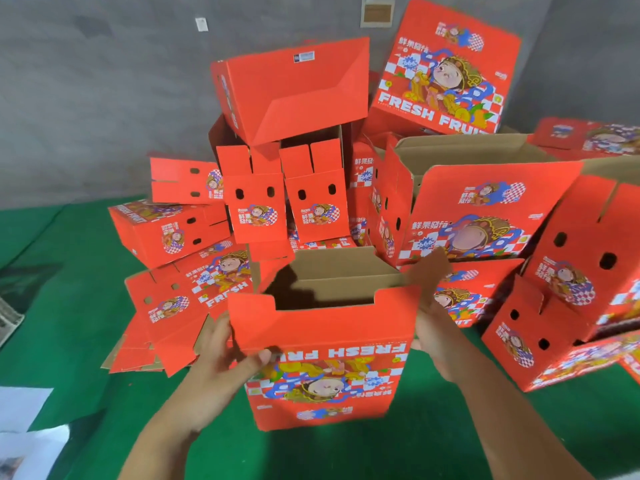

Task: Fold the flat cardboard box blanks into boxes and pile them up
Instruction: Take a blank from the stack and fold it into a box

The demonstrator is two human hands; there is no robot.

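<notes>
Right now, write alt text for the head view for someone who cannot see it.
Two bare hands hold an open-topped red box above a green floor: the left hand grips its left side, the right hand lies flat against its right side. Behind it, a jumbled pile of folded boxes rises against a grey wall, with flat blanks at left.

The box (pixel 325 362) at lower centre was corrugated cardboard, its outside printed red with a slight sheen, its inside plain matt brown. The piled boxes (pixel 298 88) behind looked the same. The green floor covering (pixel 72 258) looked like matt, felt-like cloth; the wall (pixel 104 81) was rough grey.
</notes>
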